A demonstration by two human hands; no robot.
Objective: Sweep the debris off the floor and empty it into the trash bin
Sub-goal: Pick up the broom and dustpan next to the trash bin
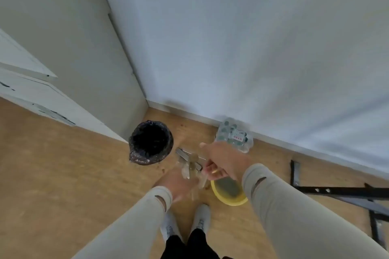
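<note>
A trash bin (pixel 151 143) lined with a black bag stands on the wooden floor in the corner, open side up. My left hand (pixel 179 185) grips a blurred, wood-coloured broom handle (pixel 192 167) just right of the bin. A grey broom head (pixel 186 154) shows beyond it. My right hand (pixel 225 162) curls round the yellow handle of a yellow dustpan (pixel 230 196), which hangs low beneath that hand. Small brown debris bits (pixel 163 171) lie on the floor beside the bin.
A shrink-wrapped pack of water bottles (pixel 233 136) sits against the wall's skirting. A black metal frame (pixel 336 191) lies on the floor to the right. A white door (pixel 31 90) stands at left. My shoes (pixel 185 223) point toward the bin.
</note>
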